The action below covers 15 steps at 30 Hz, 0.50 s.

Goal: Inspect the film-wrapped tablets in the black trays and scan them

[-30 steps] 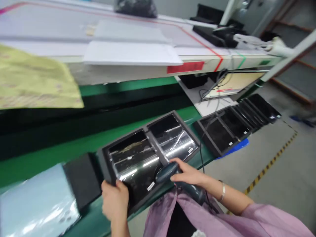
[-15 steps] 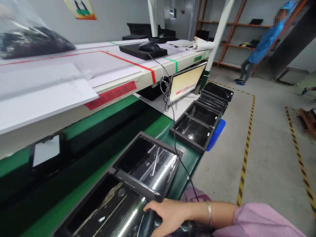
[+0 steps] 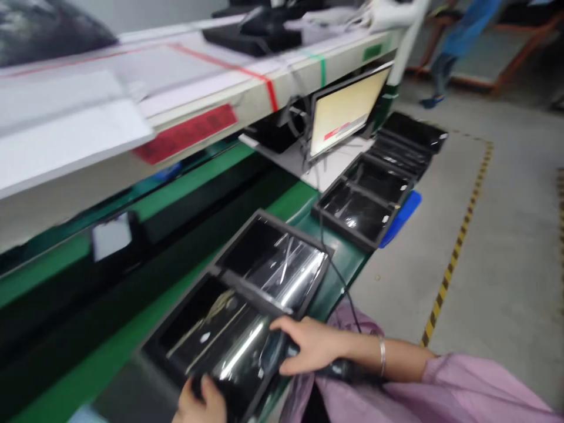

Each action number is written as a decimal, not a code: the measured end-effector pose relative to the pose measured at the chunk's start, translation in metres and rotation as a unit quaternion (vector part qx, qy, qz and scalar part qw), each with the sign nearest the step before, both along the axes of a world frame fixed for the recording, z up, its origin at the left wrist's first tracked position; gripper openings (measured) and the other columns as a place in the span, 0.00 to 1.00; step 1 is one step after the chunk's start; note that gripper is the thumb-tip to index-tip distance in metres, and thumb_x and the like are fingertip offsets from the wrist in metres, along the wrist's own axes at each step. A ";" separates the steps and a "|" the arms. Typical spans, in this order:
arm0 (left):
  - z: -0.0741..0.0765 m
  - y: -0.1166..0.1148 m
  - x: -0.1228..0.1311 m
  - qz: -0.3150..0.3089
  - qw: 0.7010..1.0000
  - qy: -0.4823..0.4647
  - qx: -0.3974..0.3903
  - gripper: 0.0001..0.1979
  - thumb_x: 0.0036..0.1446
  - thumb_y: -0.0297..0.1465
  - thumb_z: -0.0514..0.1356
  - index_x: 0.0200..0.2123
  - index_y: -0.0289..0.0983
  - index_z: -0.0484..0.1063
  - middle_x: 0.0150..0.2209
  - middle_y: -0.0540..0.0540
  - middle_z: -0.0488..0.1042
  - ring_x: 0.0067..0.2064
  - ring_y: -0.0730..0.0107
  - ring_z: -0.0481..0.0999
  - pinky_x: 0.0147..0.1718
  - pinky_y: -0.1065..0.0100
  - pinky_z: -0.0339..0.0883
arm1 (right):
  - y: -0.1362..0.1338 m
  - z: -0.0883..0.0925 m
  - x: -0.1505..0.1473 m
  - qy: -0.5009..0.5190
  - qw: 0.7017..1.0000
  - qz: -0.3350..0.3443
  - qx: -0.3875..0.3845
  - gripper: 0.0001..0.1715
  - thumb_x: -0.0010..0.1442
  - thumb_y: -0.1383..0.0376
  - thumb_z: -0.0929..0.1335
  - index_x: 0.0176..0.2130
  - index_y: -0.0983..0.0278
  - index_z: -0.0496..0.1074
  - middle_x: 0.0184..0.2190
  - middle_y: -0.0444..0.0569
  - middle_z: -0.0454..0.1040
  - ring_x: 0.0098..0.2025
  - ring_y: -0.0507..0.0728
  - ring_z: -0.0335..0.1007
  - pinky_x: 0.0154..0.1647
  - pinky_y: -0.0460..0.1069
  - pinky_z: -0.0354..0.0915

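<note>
The left hand [image 3: 200, 402] pinches the near edge of a black two-bay tray [image 3: 296, 230], which overhangs the green conveyor belt [image 3: 343, 258] and could tip if that grip slips. The right hand [image 3: 311, 346], fingers spread, wraps a dark handheld scanner [image 3: 341, 369] over the tray; its cable [image 3: 339, 282], running beyond the tray, could snag. Further beyond the tray lie more black trays [image 3: 340, 228].

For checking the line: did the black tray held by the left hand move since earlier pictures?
No, it seems: the black tray keeps its far corner beside the next tray; only the view turned.
</note>
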<state>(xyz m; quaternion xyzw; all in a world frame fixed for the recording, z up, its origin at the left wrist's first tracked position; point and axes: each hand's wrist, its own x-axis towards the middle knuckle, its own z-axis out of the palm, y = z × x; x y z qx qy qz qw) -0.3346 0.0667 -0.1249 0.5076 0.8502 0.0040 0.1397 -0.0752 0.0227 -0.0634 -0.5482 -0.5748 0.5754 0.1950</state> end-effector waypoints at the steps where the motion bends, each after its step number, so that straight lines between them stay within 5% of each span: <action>1: 0.010 -0.003 0.011 0.005 1.000 -0.006 0.010 0.31 0.61 0.45 0.43 0.60 0.30 0.60 0.45 0.26 0.71 0.52 0.36 0.71 0.44 0.45 0.69 | -0.002 0.003 0.001 0.005 1.000 -0.012 0.007 0.44 0.46 0.56 0.72 0.60 0.60 0.59 0.38 0.50 0.74 0.40 0.60 0.73 0.41 0.51 0.67; 3: 0.017 -0.005 0.023 0.011 0.999 -0.031 0.031 0.28 0.62 0.39 0.45 0.60 0.28 0.59 0.47 0.25 0.69 0.54 0.37 0.69 0.48 0.45 0.66 | -0.003 0.008 0.001 0.000 1.000 -0.020 0.004 0.41 0.49 0.60 0.71 0.59 0.63 0.59 0.36 0.49 0.73 0.39 0.59 0.72 0.43 0.51 0.65; 8: -0.003 -0.009 0.009 0.058 0.997 -0.040 0.032 0.24 0.64 0.41 0.47 0.61 0.40 0.60 0.50 0.33 0.68 0.48 0.49 0.74 0.46 0.54 0.67 | 0.003 0.006 -0.006 0.019 1.000 0.001 -0.011 0.38 0.51 0.62 0.68 0.59 0.62 0.58 0.40 0.49 0.74 0.42 0.59 0.71 0.47 0.53 0.62; 15: -0.008 -0.015 0.002 0.067 0.994 -0.070 0.057 0.23 0.64 0.40 0.48 0.60 0.41 0.61 0.50 0.34 0.68 0.48 0.49 0.73 0.46 0.54 0.66 | 0.000 -0.001 -0.016 0.012 0.999 0.013 -0.041 0.38 0.52 0.60 0.68 0.60 0.59 0.56 0.44 0.49 0.74 0.45 0.60 0.70 0.50 0.56 0.61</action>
